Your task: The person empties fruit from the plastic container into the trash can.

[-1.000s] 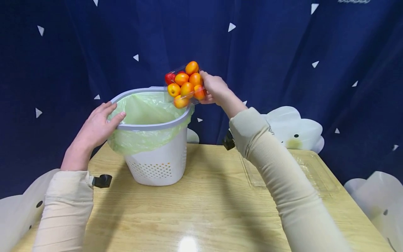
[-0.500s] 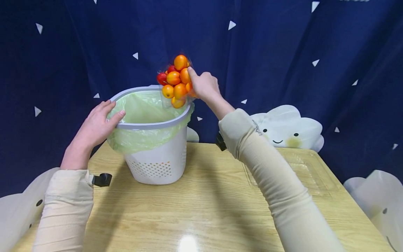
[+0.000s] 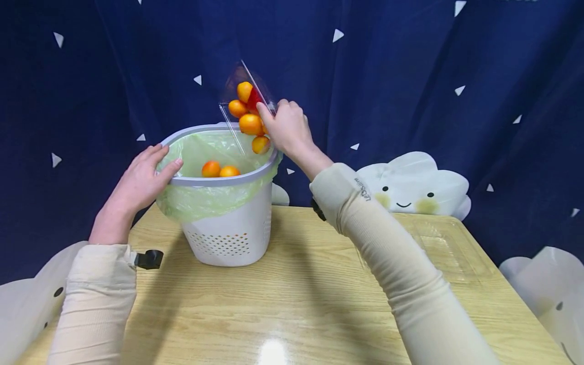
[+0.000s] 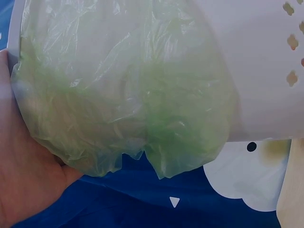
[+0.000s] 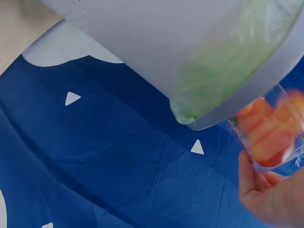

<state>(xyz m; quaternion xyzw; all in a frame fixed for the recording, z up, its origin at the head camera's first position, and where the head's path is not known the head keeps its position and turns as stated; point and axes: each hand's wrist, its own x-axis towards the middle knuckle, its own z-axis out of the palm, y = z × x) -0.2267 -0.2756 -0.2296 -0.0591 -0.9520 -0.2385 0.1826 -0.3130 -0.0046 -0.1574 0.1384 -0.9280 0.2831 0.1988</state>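
A light grey trash bin (image 3: pixel 260 218) stands on the table, lined with a pale green plastic bag (image 3: pixel 196 152). My left hand (image 3: pixel 137 182) holds its rim at the left, thumb over the edge and palm outside under the bag's fold. At the rim's right side my right hand (image 3: pixel 289 129) grips a clear plastic box (image 3: pixel 233 83), tilted over the opening. Several orange fruits (image 3: pixel 250 124) and a red one (image 3: pixel 254 101) are in or at the box. Two orange fruits (image 3: pixel 211 169) show inside the bin's mouth, below the box.
A clear plastic tray (image 3: pixel 440 248) lies at the right of the wooden table (image 3: pixel 274 309), partly behind my right sleeve. A dark blue curtain (image 3: pixel 388 76) hangs behind, with cloud-shaped figures (image 3: pixel 410 187) at the table's edges.
My right hand has moved left and tipped the box over the bin. Some orange fruits have left it, and two now show in the bin's mouth. The left hand stays on the rim.
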